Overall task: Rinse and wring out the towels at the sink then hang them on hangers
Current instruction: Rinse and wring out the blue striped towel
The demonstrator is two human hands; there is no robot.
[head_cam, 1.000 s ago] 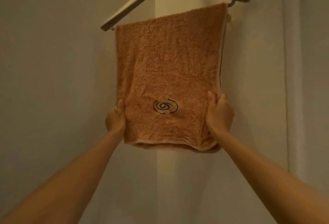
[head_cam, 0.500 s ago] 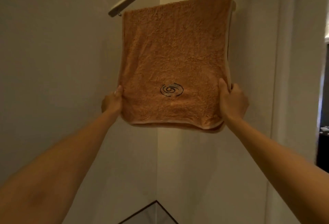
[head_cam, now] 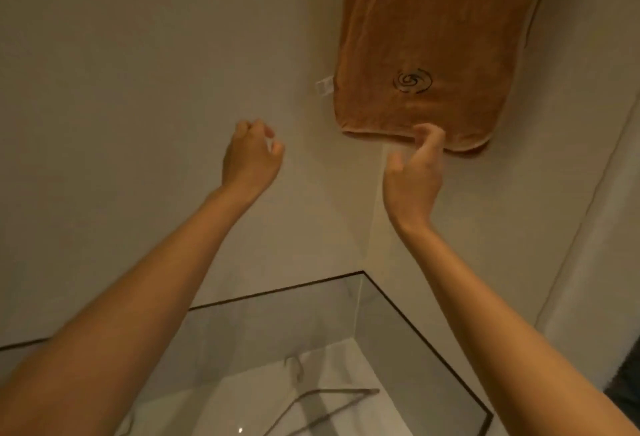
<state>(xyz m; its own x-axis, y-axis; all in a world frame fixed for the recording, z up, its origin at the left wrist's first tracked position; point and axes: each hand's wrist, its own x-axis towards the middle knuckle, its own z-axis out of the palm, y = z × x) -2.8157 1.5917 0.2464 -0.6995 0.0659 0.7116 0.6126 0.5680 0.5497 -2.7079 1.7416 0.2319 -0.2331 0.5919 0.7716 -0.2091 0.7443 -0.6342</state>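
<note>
- The wall (head_cam: 138, 89) fills most of the view, folding into a corner behind the arms.
- The towel (head_cam: 433, 37) hangs at the upper right with its long axis vertical. Its top runs out of frame.
- The right grip (head_cam: 414, 165) sits just under the hem, curled fingers (head_cam: 429, 134) touching it, thumb apart: released, not pinching.
- The left grip (head_cam: 251, 155) is loosely curled on nothing, well left of the towel, so the right is nearer for any tug.
- A white label (head_cam: 325, 85) juts from the towel's left edge.

No lettering can be read. The orange towel (head_cam: 433, 37) bears a dark spiral emblem (head_cam: 412, 80), and its small white tag (head_cam: 324, 85) is too blurred to read.
</note>
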